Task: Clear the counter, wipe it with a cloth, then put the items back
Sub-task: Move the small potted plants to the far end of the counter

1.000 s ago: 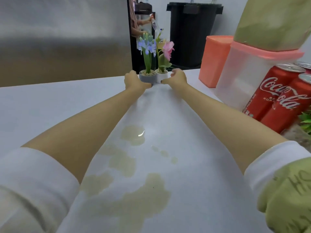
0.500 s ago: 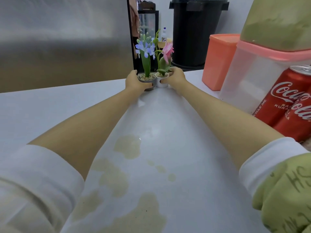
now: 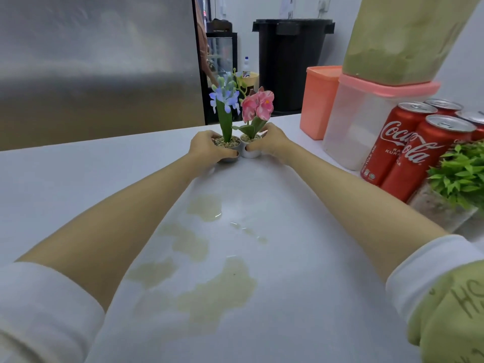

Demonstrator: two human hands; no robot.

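The left hand [image 3: 205, 149] grips the grey pot of blue flowers [image 3: 230, 145] at the white counter's [image 3: 78, 174] twelve o'clock; just beside it, at three o'clock, the white pot of pink flowers [image 3: 250, 152] sits gripped by the right hand [image 3: 273, 144].

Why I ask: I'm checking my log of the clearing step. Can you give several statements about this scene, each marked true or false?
1. The left hand grips the blue-flower pot. True.
2. The right hand is empty. False: it grips the pink-flower pot.
3. The counter is dry. False: yellowish spills lie on it.
4. The cola cans stand next to the clear container. True.
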